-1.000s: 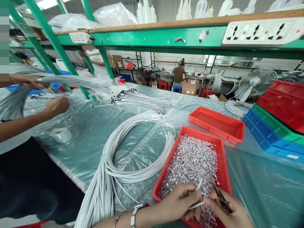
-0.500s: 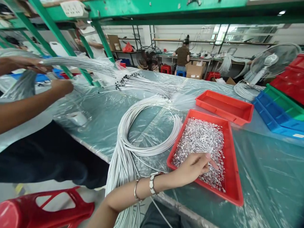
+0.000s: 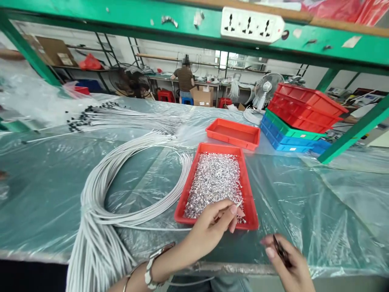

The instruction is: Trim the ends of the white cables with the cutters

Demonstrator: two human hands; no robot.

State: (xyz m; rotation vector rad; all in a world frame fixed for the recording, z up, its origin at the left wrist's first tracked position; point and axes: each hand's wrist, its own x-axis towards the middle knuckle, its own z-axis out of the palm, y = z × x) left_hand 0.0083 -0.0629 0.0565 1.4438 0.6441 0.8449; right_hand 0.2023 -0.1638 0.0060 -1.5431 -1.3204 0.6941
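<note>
My left hand [image 3: 214, 222] is pinched over the near end of the red tray of metal bits, with the tip of a white cable [image 3: 239, 204] sticking out between thumb and forefinger. The cable runs back under the wrist toward the coil. Small shiny metal pieces [image 3: 214, 178] fill much of the red tray [image 3: 251, 211]. At the lower right, my right hand [image 3: 288, 259] is closed round a small dark pointed tool [image 3: 281, 250]; blur hides its exact kind. Left of the tray lies a large coiled bundle of white cables [image 3: 94, 194], its tail hanging over the table edge.
Behind the tray lie another red tray [image 3: 234, 137] and stacked red, green and blue bins [image 3: 291, 125]. Black-tipped white cables [image 3: 121, 115] lie at the back left. A green frame with a power strip [image 3: 251, 25] crosses overhead. A person [image 3: 184, 79] is at a far bench.
My view has swung right, so the co-worker's arms at left are nearly out of sight. My right hand with the dark tool has come into view. My left hand still pinches over the tray.
</note>
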